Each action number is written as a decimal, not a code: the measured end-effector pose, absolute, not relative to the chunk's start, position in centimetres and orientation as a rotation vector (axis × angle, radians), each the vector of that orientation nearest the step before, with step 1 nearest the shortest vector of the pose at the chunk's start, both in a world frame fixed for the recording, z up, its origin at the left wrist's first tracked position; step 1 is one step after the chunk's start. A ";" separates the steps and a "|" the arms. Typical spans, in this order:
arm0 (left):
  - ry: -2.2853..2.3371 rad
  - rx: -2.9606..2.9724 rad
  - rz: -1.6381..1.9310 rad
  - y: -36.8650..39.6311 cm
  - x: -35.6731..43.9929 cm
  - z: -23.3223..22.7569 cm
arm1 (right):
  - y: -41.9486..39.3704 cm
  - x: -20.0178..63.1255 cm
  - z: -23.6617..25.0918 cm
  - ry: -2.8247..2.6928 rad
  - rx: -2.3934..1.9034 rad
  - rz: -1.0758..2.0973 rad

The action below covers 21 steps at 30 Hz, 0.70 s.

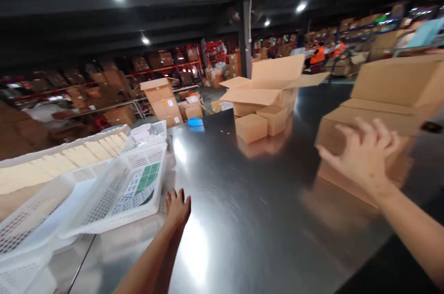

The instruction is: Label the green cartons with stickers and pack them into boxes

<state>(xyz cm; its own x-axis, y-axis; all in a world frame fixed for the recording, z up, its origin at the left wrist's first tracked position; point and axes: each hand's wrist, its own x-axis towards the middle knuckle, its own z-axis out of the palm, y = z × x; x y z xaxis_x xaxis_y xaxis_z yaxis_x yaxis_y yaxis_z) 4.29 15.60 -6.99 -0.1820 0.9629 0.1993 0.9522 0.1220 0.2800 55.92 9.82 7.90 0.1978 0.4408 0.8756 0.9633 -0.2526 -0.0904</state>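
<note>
Right hand (364, 153): open, fingers spread, right before near carton (381, 108); contact unclear.
Left hand (178, 206): loosely open, holding nothing visible, just beside white basket (142, 157).
Table (236, 197): shiny metal, below both hands.
Near carton: on table's right, flaps raised.
Far carton (256, 96): toward table's far end, flaps spread.
White basket: on table's left, perforated, holding green-and-white packs (137, 187).
Small boxes (251, 128): two, side by side before far carton.
Blue object (195, 121): near table's far edge.
</note>
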 end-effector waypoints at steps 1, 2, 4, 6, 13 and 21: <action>2.357 1.944 0.513 15.8 4.2 -7.0 | 11.5 53.6 7.0 -1.470 -1.725 -0.945; 2.368 1.919 0.485 16.0 4.3 -7.1 | 13.7 51.6 6.1 -1.606 -1.664 -0.879; 2.386 1.876 0.445 16.4 4.4 -7.3 | 19.0 48.7 4.9 -1.820 -1.587 -0.726; 2.405 1.835 0.429 16.7 4.5 -7.3 | 25.5 47.6 4.3 -1.903 -1.555 -0.608; 2.320 1.754 0.512 17.0 4.1 -7.1 | 43.9 48.6 0.9 -1.758 -1.749 -0.137; 2.382 1.811 0.326 17.2 4.6 -6.9 | 33.7 44.0 -0.1 -1.981 -1.842 -0.489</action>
